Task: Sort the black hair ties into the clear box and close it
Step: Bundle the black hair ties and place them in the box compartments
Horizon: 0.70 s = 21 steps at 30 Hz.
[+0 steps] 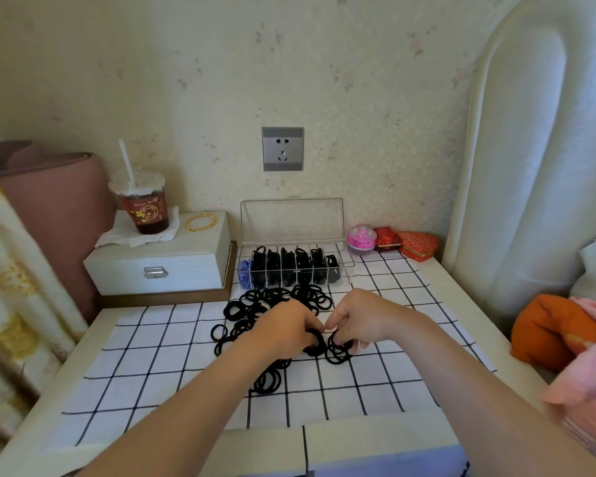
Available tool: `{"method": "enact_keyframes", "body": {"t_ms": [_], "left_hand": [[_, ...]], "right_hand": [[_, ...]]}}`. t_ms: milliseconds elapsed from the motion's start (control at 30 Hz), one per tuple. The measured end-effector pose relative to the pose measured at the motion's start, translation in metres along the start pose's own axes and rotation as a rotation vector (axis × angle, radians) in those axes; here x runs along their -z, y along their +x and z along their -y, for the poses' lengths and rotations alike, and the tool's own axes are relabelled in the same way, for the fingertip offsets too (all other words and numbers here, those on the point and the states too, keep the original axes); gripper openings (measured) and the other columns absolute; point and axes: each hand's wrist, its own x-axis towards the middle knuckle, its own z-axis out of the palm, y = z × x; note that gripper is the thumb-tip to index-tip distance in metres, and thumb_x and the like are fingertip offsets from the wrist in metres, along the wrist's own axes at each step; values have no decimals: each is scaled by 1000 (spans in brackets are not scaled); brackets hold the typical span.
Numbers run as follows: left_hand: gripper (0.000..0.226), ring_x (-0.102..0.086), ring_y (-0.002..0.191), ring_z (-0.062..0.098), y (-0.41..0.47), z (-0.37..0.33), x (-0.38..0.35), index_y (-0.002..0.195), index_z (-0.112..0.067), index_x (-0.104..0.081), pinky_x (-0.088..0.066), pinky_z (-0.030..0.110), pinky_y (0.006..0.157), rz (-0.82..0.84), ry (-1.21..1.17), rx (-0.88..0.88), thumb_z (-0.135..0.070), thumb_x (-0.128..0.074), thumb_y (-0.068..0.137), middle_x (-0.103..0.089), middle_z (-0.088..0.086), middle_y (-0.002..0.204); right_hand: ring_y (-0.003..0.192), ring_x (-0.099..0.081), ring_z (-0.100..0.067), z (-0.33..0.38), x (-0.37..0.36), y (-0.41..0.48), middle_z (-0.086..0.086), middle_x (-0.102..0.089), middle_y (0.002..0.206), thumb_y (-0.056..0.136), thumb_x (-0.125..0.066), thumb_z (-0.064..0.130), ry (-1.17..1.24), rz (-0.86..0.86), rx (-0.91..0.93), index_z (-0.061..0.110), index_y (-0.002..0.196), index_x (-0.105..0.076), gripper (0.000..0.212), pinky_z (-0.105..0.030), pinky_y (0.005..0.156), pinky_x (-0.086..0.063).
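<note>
Cup (144,205) label illegible; hair ties (276,302) in left hand (284,330), right hand (362,320).

Location: domestic bedroom. Indicators: white padded upholstered headboard (530,149) at right; cream bedside table (461,290) against the speckled beige wall (221,63); grey wall socket (282,149); white latched jewellery box (159,266); patterned curtain (11,304) at left; orange cushion (547,325) beside pink fabric (585,383).
</note>
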Motion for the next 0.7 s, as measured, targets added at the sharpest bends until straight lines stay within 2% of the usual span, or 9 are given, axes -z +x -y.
{"method": "enact_keyframes", "body": {"t_ms": [100, 167, 233, 333, 433, 500, 567, 633, 700], "left_hand": [[38, -63, 107, 14, 2, 0, -3, 123, -34, -68, -55, 35, 91, 14, 150, -7, -17, -59, 90, -70, -6, 117], [34, -63, 105, 14, 3, 0, -2, 116, -33, -72, -55, 34, 88, 1, 173, -14, -17, -61, 89, -69, -7, 116], [25, -63, 103, 14, 2, 0, 1, 104, -33, -76, -56, 33, 84, -46, 210, -16, -19, -63, 88, -67, -10, 114], [22, -62, 103, 15, 2, 3, 1, 103, -29, -73, -56, 36, 85, -27, 189, -8, -20, -59, 89, -66, -9, 113], [16, -60, 98, 13, 3, 8, 5, 104, -27, -66, -54, 34, 88, -33, 33, 26, -23, -58, 90, -65, -7, 107], [14, -59, 94, 9, 4, 11, 10, 103, -26, -65, -52, 28, 87, -22, -65, 48, -23, -60, 91, -62, -10, 102], [16, -58, 87, 6, 4, 12, 15, 105, -26, -68, -50, 23, 82, 15, -142, 67, -22, -61, 91, -62, -11, 97], [21, -61, 80, 6, 3, 13, 19, 103, -29, -73, -52, 23, 77, 39, -206, 95, -20, -59, 91, -68, -6, 100], [25, -61, 67, 7, 2, 12, 20, 102, -30, -76, -54, 21, 65, 51, -289, 154, -19, -56, 91, -72, -1, 100]], "right_hand": [[64, -73, -18, 2, 0, 2, -11, -76, 96, 82, -75, 10, -36, 9, -43, 11, 114, -71, 32, -19, 51, -51], [62, -71, -20, 1, -2, 3, -12, -76, 83, 79, -76, 14, -94, 14, -84, 13, 112, -72, 33, -21, 52, -51], [60, -67, -17, 0, -5, 5, -5, -73, 75, 76, -77, 19, -189, -9, -100, 20, 106, -74, 30, -22, 56, -52], [81, -69, -19, 2, -5, 6, 3, -73, 85, 73, -77, 23, -342, -73, -83, 24, 91, -78, 19, -29, 72, -58], [88, -70, -22, 3, -5, 5, 1, -75, 90, 74, -72, 21, -400, -50, -122, 20, 92, -78, 18, -30, 75, -56], [90, -70, -25, 1, -6, 6, -4, -74, 94, 75, -69, 20, -388, -24, -136, 17, 93, -77, 20, -33, 77, -57], [86, -71, -27, 1, -6, 6, -10, -74, 96, 72, -66, 23, -375, -3, -139, 12, 95, -75, 27, -35, 74, -58], [68, -65, -24, 3, -5, 5, -15, -73, 86, 69, -65, 26, -320, -5, -137, 8, 96, -74, 34, -30, 63, -53], [62, -63, -20, 6, -2, 4, -12, -75, 78, 73, -64, 20, -211, -2, -136, 12, 90, -75, 21, -24, 58, -50]]}}
